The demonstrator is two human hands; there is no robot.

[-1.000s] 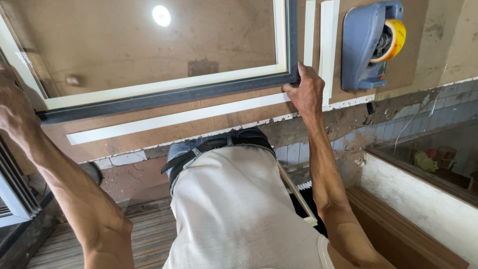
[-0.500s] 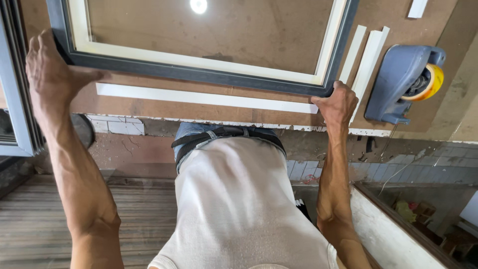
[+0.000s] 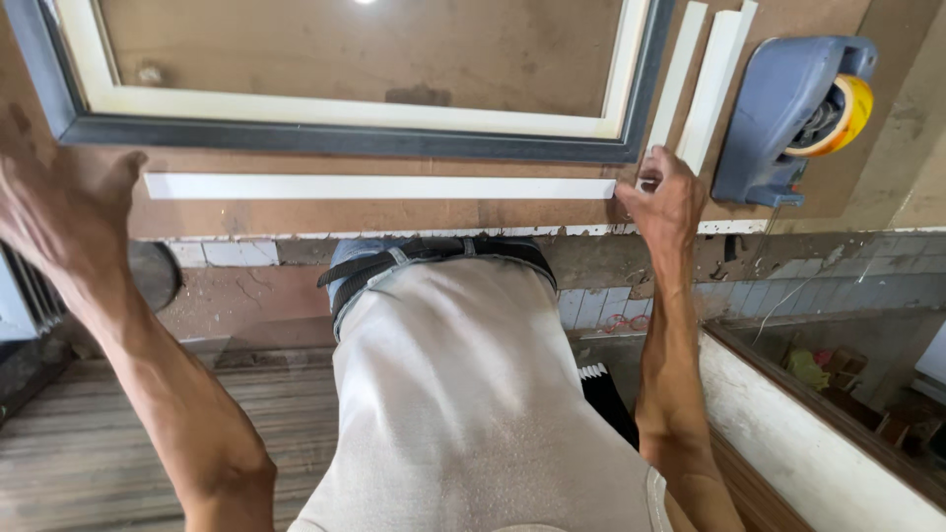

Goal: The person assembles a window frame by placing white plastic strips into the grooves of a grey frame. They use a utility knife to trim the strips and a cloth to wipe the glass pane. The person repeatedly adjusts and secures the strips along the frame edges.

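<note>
Two hands flank the strip (image 3: pixel 379 187) on the bench (image 3: pixel 296 219): your right hand (image 3: pixel 668 197), at three o'clock, seems to pinch its end, while your left hand (image 3: pixel 54 202), fingers spread, is at nine o'clock. Frame (image 3: pixel 345 138) lies just beyond.

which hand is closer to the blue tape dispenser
Right. The right hand lies just left of the blue tape dispenser; the left hand is far across the board.

A long white strip (image 3: pixel 379 186) lies flat beside the dark-framed panel (image 3: pixel 345 138).
</note>
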